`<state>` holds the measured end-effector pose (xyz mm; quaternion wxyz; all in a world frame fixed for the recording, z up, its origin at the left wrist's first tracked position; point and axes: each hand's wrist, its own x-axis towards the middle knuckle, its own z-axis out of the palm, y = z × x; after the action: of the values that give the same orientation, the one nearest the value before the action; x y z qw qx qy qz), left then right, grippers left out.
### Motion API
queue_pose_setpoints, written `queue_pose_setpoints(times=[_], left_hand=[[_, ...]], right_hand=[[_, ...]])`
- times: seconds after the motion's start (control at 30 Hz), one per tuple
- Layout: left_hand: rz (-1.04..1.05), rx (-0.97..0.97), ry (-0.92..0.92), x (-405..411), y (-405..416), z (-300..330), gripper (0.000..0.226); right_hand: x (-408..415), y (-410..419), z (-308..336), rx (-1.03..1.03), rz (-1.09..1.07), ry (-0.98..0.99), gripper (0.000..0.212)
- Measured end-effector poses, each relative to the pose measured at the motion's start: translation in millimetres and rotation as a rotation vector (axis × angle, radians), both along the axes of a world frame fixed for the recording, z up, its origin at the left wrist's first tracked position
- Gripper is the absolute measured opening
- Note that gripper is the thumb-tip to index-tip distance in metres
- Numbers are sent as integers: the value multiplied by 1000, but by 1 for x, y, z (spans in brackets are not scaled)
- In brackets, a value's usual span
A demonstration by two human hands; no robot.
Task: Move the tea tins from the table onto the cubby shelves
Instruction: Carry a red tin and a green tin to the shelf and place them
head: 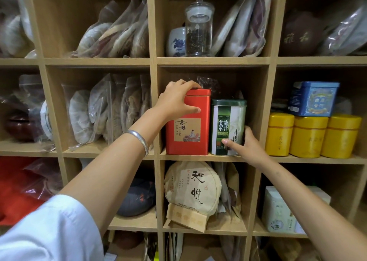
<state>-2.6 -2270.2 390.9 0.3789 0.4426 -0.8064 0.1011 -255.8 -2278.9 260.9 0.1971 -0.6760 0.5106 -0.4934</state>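
A tall red tea tin point(188, 133) stands upright in the middle cubby of the wooden cubby shelf point(198, 157). My left hand point(176, 100) grips its top, fingers over the lid and thumb across the front. Right beside it, touching or nearly so, stands a green and white tea tin point(228, 121). My right hand point(246, 145) holds that tin low down, thumb on its front and fingers round its right side. The table is out of view.
Three yellow tins point(309, 136) with a blue tin point(313, 99) on top fill the cubby to the right. Bagged tea cakes point(107, 109) fill the left cubby. A glass jar point(198, 28) stands above, a wrapped tea cake point(192, 187) below, a white box point(278, 211) at lower right.
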Motion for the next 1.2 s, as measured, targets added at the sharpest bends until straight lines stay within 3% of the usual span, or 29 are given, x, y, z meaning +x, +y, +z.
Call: queue_pose_setpoints(times=[0.23, 0.4, 0.5, 0.6, 0.73, 0.83, 0.93, 1.2], left_hand=[[-21, 41, -3, 0, 0, 6, 56], [-21, 165, 61, -5, 10, 19, 57], [-40, -24, 123, -4, 19, 18, 45], [-139, -179, 197, 3, 31, 2, 38], [-126, -186, 156, 10, 42, -47, 21], [-165, 4, 125, 2, 46, -82, 18], [-161, 135, 38, -12, 46, -105, 22], [-168, 186, 19, -59, 48, -163, 27]], right_hand=[[0, 2, 2, 35, -14, 15, 87], [1, 7, 4, 75, -58, -15, 105], [0, 19, 2, 73, -70, -43, 108], [-3, 33, -4, 0, -105, -53, 92], [-2, 55, -8, -259, -294, 132, 66], [8, 69, -3, -387, -330, 308, 50], [15, 79, -1, -397, -289, 476, 45], [-14, 117, -29, -197, -343, 682, 49]])
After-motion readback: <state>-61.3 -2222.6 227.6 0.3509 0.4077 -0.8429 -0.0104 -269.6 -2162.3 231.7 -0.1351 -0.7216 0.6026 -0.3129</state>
